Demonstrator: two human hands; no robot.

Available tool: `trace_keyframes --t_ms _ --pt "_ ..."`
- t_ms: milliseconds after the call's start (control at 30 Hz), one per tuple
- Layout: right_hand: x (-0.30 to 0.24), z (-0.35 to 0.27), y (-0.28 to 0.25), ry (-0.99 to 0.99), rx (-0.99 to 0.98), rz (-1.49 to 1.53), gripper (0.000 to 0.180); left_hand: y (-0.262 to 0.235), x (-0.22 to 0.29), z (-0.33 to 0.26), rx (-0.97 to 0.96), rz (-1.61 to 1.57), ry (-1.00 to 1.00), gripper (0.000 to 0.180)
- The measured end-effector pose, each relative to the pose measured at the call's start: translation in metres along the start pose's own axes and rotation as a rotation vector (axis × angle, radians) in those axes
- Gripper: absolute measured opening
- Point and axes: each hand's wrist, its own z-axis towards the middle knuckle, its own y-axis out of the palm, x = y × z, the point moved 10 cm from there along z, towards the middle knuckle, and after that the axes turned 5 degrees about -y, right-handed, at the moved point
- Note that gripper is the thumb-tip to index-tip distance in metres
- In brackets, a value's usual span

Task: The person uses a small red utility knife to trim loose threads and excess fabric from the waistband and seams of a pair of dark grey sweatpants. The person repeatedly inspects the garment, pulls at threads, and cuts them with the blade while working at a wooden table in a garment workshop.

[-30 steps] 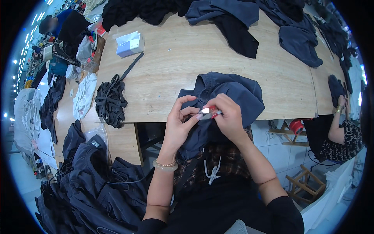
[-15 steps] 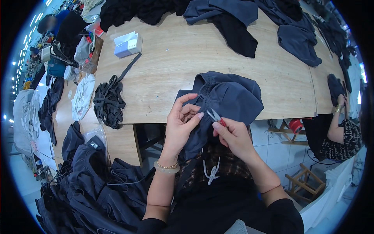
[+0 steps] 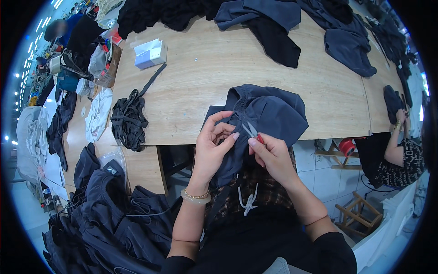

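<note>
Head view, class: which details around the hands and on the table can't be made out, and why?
All in the head view:
Handles of the red-handled snips: mostly hidden by the right hand.
Part of the dark garment: covered by the left hand.
Black fabric pile: far side cut off by the upper edge.
Pale speck on the table: too small to identify.

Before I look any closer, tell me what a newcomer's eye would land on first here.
First, the red-handled snips in the right hand, blades parted beside the gathered band of the dark blue-grey garment, which the left hand holds at the near edge of the table. Next, the white-and-blue box toward the table's far left, with a tangle of dark strips nearer the person.
</note>
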Motion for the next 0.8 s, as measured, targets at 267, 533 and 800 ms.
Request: trace_keyframes --t_ms 267,533,800 --pt "-0.001 0.003 -0.003 0.053 -0.104 -0.175 0.038 -0.003 0.003 0.000 0.019 -0.001 0.013 0.047" --pt "-0.013 0.006 -0.007 0.020 -0.112 -0.283 0.039 -0.003 0.002 0.000 0.026 -0.022 -0.006 0.047" --pt "-0.019 0.004 -0.007 0.017 -0.124 -0.326 0.035 -0.003 0.003 0.000 0.030 0.022 0.033 0.048"
